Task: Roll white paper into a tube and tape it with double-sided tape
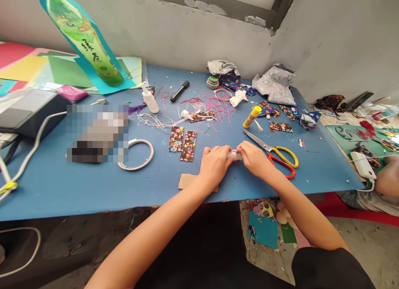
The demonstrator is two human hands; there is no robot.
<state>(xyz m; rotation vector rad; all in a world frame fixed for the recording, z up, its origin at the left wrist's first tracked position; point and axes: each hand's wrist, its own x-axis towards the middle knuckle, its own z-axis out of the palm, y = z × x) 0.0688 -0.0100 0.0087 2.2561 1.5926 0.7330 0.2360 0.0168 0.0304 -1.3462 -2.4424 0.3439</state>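
Note:
My left hand (217, 162) and my right hand (254, 158) meet over the front of the blue table, fingers closed on a small white piece (234, 154). Fingers cover much of it, so its kind is unclear. Under my left wrist lies a piece of brown cardboard (188, 181). Close to my right hand are scissors (266, 146) with one yellow and one red handle. Two flowered dark fabric strips, a left one (176, 139) and a right one (188, 146), lie beyond my left hand. A yellow glue stick (252, 117) stands past my right hand.
Pink cord (220, 107) lies tangled mid-table, near a white glue bottle (150, 98) and a black marker (180, 91). Fabric scraps (274, 84) are heaped at the back right. A white tape ring (149, 158) and a green tea bottle (90, 43) are leftward. Another person's arm (388, 176) shows at right.

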